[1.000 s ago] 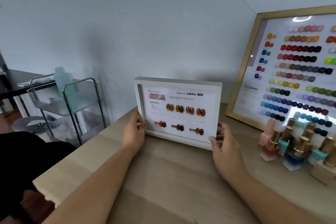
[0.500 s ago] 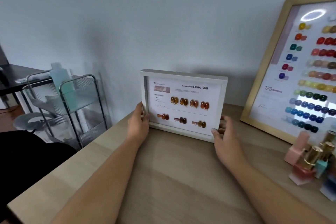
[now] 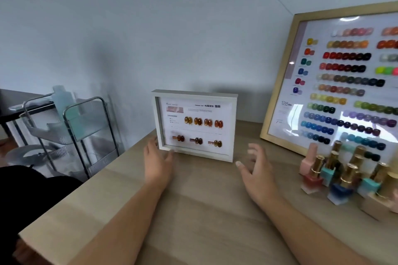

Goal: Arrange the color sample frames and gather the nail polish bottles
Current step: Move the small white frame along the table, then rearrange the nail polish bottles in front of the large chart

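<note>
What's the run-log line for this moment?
white frame: upright on table | left hand: open, at its lower left corner | right hand: open, off it | bottles: clustered at right, untouched

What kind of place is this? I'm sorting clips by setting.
Probably a nail salon desk: a large color chart leans on the wall, a small sample frame stands beside it, and nail polish bottles cluster on the table.

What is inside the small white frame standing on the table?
The small white frame holds a printed card with two rows of amber and brown nail samples, four above and three pairs below. The small text is too blurred to read.
</note>
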Action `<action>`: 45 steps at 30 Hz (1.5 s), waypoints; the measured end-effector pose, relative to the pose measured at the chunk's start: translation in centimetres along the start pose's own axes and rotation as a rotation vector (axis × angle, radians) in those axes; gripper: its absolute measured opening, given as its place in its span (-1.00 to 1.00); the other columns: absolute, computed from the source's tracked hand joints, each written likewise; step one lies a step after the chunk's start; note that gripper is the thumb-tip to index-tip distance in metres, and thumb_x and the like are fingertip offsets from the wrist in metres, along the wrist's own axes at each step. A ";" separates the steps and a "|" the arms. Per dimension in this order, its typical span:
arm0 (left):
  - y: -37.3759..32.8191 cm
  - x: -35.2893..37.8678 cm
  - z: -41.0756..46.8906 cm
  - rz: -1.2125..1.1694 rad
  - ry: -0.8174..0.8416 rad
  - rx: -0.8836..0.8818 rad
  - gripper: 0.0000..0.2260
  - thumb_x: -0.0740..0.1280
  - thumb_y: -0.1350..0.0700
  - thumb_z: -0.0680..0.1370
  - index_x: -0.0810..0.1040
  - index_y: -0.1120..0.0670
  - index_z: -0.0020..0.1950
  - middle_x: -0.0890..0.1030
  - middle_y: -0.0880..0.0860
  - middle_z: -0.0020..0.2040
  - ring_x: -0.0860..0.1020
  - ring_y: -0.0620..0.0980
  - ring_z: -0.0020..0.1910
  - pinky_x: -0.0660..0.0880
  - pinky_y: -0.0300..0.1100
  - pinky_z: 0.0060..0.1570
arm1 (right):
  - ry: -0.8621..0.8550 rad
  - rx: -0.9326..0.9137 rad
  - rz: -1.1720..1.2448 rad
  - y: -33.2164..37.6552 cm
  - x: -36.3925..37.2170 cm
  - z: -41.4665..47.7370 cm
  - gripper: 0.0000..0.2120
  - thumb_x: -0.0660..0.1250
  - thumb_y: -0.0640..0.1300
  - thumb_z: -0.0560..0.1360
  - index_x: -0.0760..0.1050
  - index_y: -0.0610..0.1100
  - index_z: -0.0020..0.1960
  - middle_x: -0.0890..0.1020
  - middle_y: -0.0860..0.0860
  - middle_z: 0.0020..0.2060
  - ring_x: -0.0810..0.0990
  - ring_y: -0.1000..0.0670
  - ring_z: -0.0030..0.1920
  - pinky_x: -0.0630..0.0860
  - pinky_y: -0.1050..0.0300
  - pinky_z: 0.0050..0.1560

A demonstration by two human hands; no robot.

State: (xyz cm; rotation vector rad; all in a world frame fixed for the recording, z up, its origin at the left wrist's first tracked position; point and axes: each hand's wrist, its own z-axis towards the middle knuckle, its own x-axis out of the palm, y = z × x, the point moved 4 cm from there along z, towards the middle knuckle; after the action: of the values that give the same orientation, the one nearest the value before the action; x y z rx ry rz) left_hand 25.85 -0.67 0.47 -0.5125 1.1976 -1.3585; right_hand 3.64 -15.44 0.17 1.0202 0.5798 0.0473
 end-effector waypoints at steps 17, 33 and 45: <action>-14.3 15.4 -19.3 0.045 0.543 0.332 -0.43 0.41 0.01 0.43 0.27 0.04 0.36 0.34 -0.01 0.29 0.35 -0.15 0.21 0.26 -0.30 0.16 | -0.378 0.032 -0.156 -5.9 -22.9 -11.3 -0.75 0.38 -0.17 0.43 0.34 0.04 -0.02 0.51 0.09 -0.16 0.49 0.09 -0.18 0.36 0.27 -0.25; -15.2 19.4 -17.9 0.159 0.647 0.261 -0.80 0.36 -0.03 0.47 0.47 -0.04 0.04 0.52 -0.09 -0.10 0.48 -0.10 -0.11 0.42 -0.21 -0.10 | -0.158 0.305 -0.163 -10.8 -25.8 -6.2 -0.56 0.39 -0.10 0.44 0.37 -0.10 0.27 0.54 -0.07 0.21 0.51 -0.01 0.12 0.44 0.09 0.11; -18.1 16.5 -25.3 -0.010 0.769 0.417 -0.82 0.33 -0.02 0.49 0.39 -0.14 0.03 0.47 -0.21 -0.09 0.48 -0.21 -0.11 0.36 -0.38 -0.21 | -0.251 0.349 -0.125 -12.8 -31.2 -8.7 -0.76 0.31 -0.19 0.50 0.42 -0.10 0.15 0.58 -0.10 0.08 0.53 -0.05 0.03 0.44 0.05 0.10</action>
State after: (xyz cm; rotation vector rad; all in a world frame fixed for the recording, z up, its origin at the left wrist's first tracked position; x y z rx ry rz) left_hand -7.82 -11.12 0.82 0.3422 1.4431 -1.8284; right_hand -29.91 -24.80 -0.11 1.3020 0.4276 -0.2984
